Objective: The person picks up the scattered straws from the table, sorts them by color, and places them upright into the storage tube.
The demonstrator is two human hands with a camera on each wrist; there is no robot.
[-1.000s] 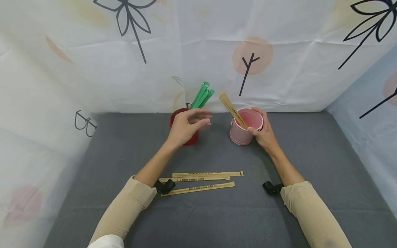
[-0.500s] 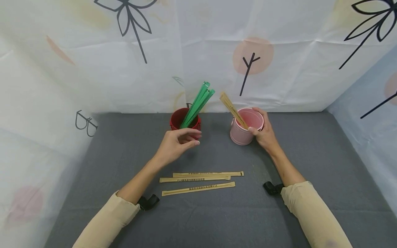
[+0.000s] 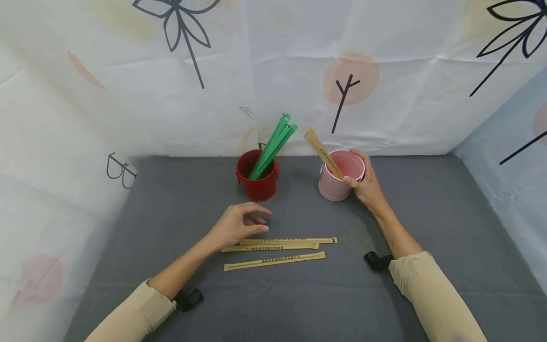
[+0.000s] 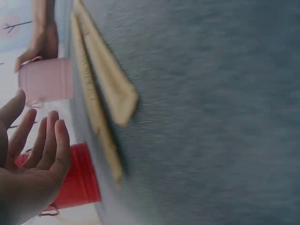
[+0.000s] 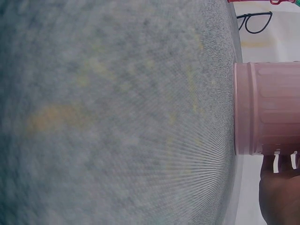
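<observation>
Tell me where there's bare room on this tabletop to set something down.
Bare gray tabletop lies left of the red bucket, beyond the left forearm; right of the pink bucket and right hand; and in front of the three tan packets. The gap between the buckets is narrower. It's crowded around the packets, with the left hand close by.

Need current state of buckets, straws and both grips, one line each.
Red bucket: upright, untouched.
Green wrapped straws: leaning in the red bucket.
Pink bucket: upright, held.
Tan straws in pink bucket: tilted, tops sticking out.
Three loose tan straws: lying flat on the grey tabletop.
Left grip: relaxed, nothing held.
Right grip: holding the pink bucket.
</observation>
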